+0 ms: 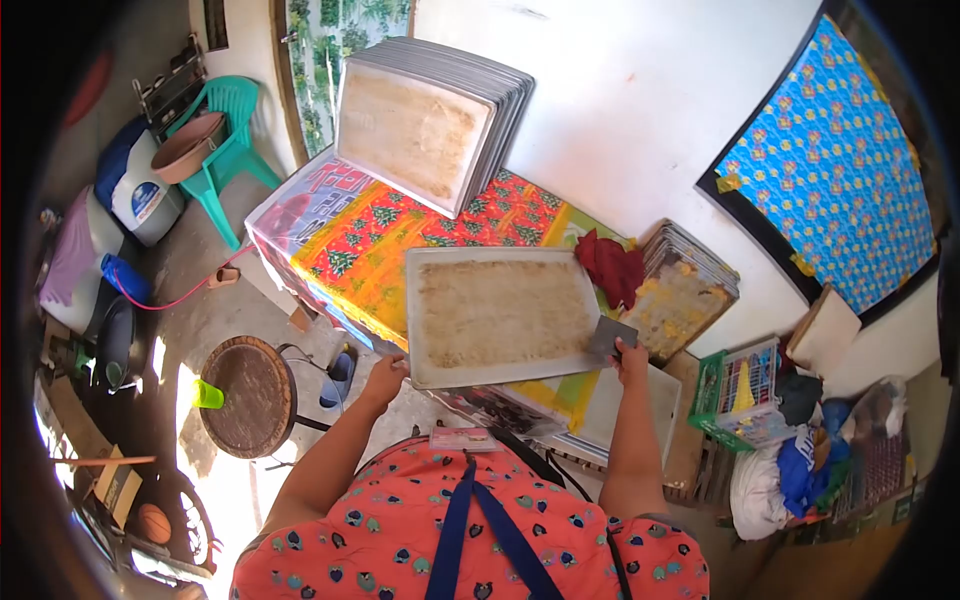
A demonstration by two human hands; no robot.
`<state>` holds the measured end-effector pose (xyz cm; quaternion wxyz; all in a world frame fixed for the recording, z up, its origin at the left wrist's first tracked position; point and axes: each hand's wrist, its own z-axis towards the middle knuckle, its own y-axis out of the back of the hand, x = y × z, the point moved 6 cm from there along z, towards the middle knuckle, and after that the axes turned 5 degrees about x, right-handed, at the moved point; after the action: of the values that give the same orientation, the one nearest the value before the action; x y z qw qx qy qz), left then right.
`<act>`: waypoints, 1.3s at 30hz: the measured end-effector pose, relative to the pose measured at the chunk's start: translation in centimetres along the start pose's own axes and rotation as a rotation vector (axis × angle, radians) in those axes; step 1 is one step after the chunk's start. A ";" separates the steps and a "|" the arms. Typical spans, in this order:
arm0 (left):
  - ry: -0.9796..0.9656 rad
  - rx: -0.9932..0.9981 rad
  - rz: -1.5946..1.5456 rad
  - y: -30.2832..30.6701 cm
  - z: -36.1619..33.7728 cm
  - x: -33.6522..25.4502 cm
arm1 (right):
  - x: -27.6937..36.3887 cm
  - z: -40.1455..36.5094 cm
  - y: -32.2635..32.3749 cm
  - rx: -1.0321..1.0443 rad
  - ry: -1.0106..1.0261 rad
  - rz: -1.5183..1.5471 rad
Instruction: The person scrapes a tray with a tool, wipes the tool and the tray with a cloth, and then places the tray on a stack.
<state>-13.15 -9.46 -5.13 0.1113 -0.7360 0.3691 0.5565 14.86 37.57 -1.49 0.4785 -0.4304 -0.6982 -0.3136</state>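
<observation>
A shallow metal baking tray (pixel 500 310) with brown residue lies tilted across the front of the table. My left hand (pixel 384 381) is closed on its near left corner. In my right hand (pixel 630 362) is a flat dark grey scraper (pixel 612 338), held over the tray's near right corner. A crumpled dark red cloth (pixel 610 268) touches or lies close to the tray's far right corner. Behind, a tall stack of similar trays (pixel 415 130) leans on the table. To the right stands another stack of trays (pixel 685 295) with yellowish residue.
The table (pixel 350 265) has a red and yellow patterned cover. A round wooden stool (pixel 245 395) with a green cup (pixel 207 394) stands at left. Behind it is a green chair (pixel 225 150) holding a brown basin (pixel 188 145). Crates (pixel 735 395) and bags (pixel 765 495) sit at right.
</observation>
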 end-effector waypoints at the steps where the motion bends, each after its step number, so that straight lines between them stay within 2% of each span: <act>1: 0.013 0.009 -0.021 -0.3 0.1 -0.2 | -0.4 1.0 -0.3 -0.019 -0.015 -0.011; 4: 0.030 -0.002 0.019 -0.8 -0.5 -1.0 | -0.3 3.7 -2.9 -0.054 -0.020 -0.050; 6: 0.016 -0.020 0.014 -1.0 -0.8 -1.0 | -1.0 3.7 -8.1 0.025 -0.018 -0.109; 8: 0.039 -0.032 0.019 -1.2 -1.2 -1.2 | -1.3 0.5 -16.4 0.160 -0.041 -0.328; 9: 0.051 -0.043 0.006 -1.5 -1.2 -1.1 | -2.2 -0.7 -21.0 0.263 0.178 -0.529; 10: 0.062 -0.057 -0.011 -1.7 -1.2 -0.8 | -4.5 -1.9 -25.2 0.321 0.248 -0.607; 11: 0.074 -0.071 -0.029 -2.0 -1.3 -0.5 | -4.5 -6.1 -28.7 0.470 0.181 -0.510; 14: 0.073 -0.130 0.012 -2.2 -1.5 -0.9 | -3.3 -9.3 -31.5 0.486 0.579 -0.813; 15: 0.075 -0.128 0.003 -2.3 -1.6 -0.6 | -2.6 -7.0 -29.4 0.404 0.498 -0.856; 16: 0.073 -0.128 -0.009 -2.5 -1.2 -0.3 | -3.2 -1.9 -26.3 0.297 0.570 -0.866; 17: 0.067 -0.131 -0.025 -2.4 -0.9 0.2 | -3.1 2.5 -21.9 0.191 0.732 -0.880; 18: 0.062 -0.135 -0.024 -2.4 -0.6 0.9 | -3.4 8.3 -16.7 0.114 0.635 -1.121; 19: 0.057 -0.139 -0.026 -2.6 -0.3 1.5 | 1.7 6.9 -12.1 0.039 0.422 -0.678; 20: 0.050 -0.141 -0.026 -2.7 -0.1 1.9 | 1.5 11.0 -8.1 -0.017 0.494 -0.760; 23: 0.080 -0.162 -0.038 -2.8 -0.6 1.5 | 0.3 10.8 -11.8 0.121 0.456 -0.517; 24: 0.089 -0.159 -0.043 -2.9 -0.8 1.0 | 1.2 5.1 -16.6 0.088 0.549 -0.899; 25: 0.083 -0.165 -0.029 -2.9 -0.9 0.5 | -2.9 3.8 -22.0 0.321 0.775 -1.455; 26: 0.078 -0.165 -0.034 -3.0 -0.9 0.8 | -2.2 -1.3 -24.3 0.306 0.378 -0.833; 27: 0.068 -0.169 -0.036 -2.9 -0.6 1.0 | -4.4 -2.4 -27.2 0.360 0.406 -0.862; 30: 0.088 -0.117 -0.158 -2.9 -1.0 1.3 | -1.7 -5.4 -27.9 0.431 0.530 -0.870; 32: 0.099 -0.191 -0.145 -1.9 -1.8 -0.2 | -0.5 0.0 -22.3 0.297 0.512 -0.791; 33: 0.109 -0.233 -0.151 -1.7 -2.2 -0.7 | 1.5 0.5 -18.9 0.340 0.256 -0.587; 34: 0.124 -0.246 -0.099 -1.2 -2.0 -0.3 | 3.8 0.7 -15.9 0.281 0.303 -0.505; 36: 0.168 -0.262 0.009 0.1 -1.4 1.2 | 6.2 0.8 -11.3 0.211 0.210 -0.418; 39: -0.117 -0.556 0.133 1.5 -2.3 0.8 | 6.5 1.4 -6.4 0.170 0.094 -0.321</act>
<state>-12.43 -12.16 -4.65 -0.1103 -0.6791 0.2426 0.6839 7.45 37.89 3.94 0.4891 -0.2562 -0.7589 -0.3454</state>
